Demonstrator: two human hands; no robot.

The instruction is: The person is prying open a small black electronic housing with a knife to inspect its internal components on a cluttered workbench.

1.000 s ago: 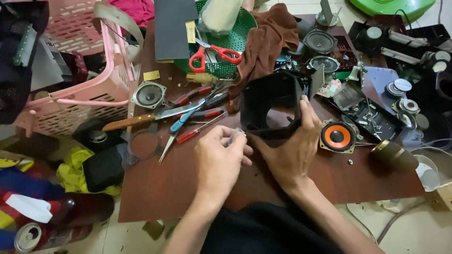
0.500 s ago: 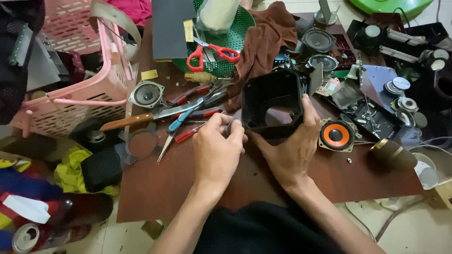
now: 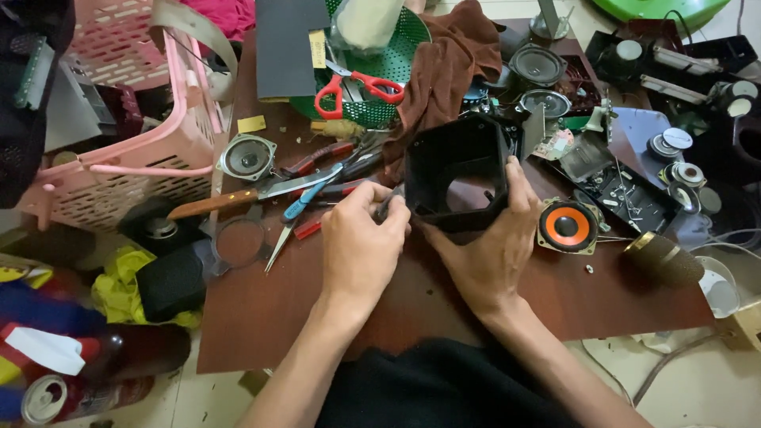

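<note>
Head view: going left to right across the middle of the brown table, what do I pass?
Pink plastic basket → small grey round speaker → left hand → black square plastic speaker housing held by the right hand → orange-coned round speaker → brown mesh-covered cylinder.

Matt black plastic speaker housing (image 3: 456,170), smooth brown wooden table (image 3: 261,317), rumpled brown cloth (image 3: 444,71), pink plastic basket (image 3: 158,158)

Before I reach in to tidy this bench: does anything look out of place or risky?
Yes. A wooden-handled knife lies bare-bladed among pliers left of the left hand. Loose speaker drivers, like the orange one, are scattered around. The right hand holds an empty black speaker housing.
</note>
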